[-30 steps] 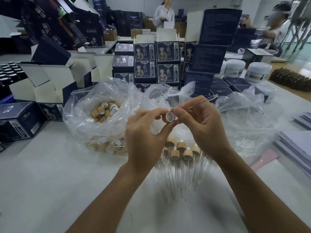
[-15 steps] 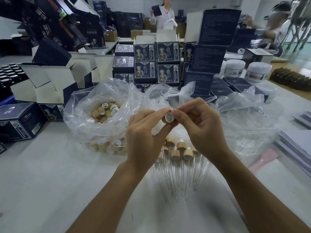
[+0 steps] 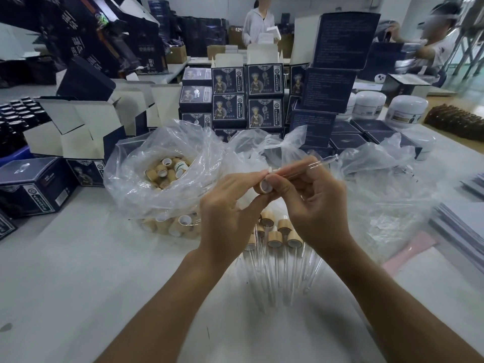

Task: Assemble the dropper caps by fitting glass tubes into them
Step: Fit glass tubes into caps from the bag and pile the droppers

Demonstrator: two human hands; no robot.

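Observation:
My left hand (image 3: 230,213) pinches a bamboo-coloured dropper cap (image 3: 263,186) between thumb and fingertips, its white opening turned toward me. My right hand (image 3: 311,203) pinches a clear glass tube (image 3: 318,162) that slants up to the right, its near end at the cap's mouth. Whether the tube sits inside the cap is hidden by my fingers. Below my hands several assembled droppers (image 3: 277,247) lie on the white table (image 3: 78,284), caps away from me. A clear plastic bag (image 3: 146,184) at the left holds several loose caps (image 3: 167,170).
A second clear bag (image 3: 387,195) with glass tubes lies at the right. Stacked dark blue boxes (image 3: 264,100) and open cartons (image 3: 78,127) stand behind. White jars (image 3: 406,111) stand at the back right, paper stacks (image 3: 463,226) at the right edge. Two people work in the background.
Both hands stay together at the cap. The glass tube has shifted slightly against the cap's mouth, and the cap has turned a little in my left fingers.

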